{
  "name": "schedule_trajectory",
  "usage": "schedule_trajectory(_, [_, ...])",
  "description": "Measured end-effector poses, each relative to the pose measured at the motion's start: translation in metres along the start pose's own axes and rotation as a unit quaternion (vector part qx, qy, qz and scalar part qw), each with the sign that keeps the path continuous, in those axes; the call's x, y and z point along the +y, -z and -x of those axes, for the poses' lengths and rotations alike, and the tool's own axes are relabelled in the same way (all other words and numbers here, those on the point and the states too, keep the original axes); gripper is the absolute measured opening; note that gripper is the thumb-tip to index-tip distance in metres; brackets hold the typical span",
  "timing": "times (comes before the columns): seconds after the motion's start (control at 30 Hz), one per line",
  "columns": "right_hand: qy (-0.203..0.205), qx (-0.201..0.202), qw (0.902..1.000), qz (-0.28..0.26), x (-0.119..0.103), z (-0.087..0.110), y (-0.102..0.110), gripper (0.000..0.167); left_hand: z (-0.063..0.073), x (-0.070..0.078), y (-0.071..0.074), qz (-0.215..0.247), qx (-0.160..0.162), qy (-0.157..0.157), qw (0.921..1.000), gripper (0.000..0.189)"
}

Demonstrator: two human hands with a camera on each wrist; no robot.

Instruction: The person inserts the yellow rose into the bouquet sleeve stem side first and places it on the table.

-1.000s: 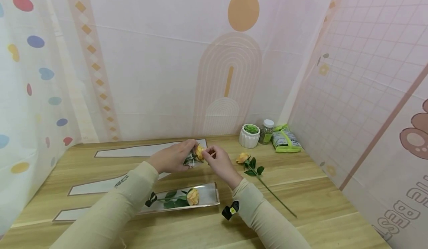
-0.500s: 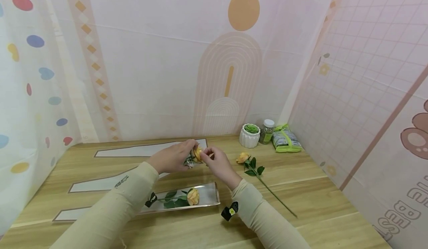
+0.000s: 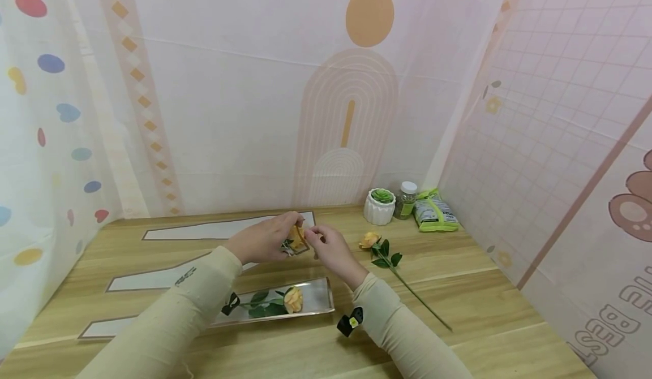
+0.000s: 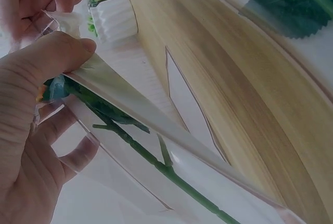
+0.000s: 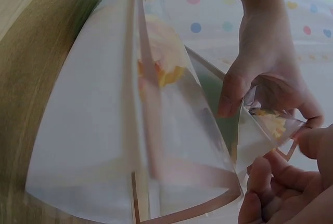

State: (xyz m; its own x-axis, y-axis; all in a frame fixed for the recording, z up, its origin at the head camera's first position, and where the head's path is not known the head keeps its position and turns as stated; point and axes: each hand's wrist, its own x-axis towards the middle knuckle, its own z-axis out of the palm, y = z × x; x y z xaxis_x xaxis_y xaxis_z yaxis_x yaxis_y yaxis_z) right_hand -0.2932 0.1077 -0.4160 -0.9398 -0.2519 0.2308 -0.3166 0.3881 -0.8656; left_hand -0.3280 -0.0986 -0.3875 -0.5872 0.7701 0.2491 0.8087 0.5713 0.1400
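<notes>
Tabletop below, left grip and right grip pinch wrapping; only left wrist shows its stem.

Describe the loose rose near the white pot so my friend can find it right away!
On the light wooden table, look right of the two bare hands. In front of the white ribbed pot with the green succulent lies a yellow-orange rose, its long green stem slanting toward the near right. It's the only rose outside a clear, pink-edged plastic wrapper.
</notes>
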Motion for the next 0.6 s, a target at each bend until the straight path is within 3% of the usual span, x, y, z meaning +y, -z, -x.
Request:
schedule_trajectory(0.3, [0.008, -0.040, 0.9988, -0.028, -0.0005, 0.0000, 0.0029, 0.045, -0.0017, -0.0013, -0.0016, -0.002, 0.007, -0.016, 0.9998, 0.071])
schedule_trajectory(0.6, [0.002, -0.094, 0.9953, -0.022, -0.0015, -0.0007, 0.0064, 0.050, -0.0024, -0.0005, -0.0020, -0.002, 0.004, -0.031, 0.9995, 0.071])
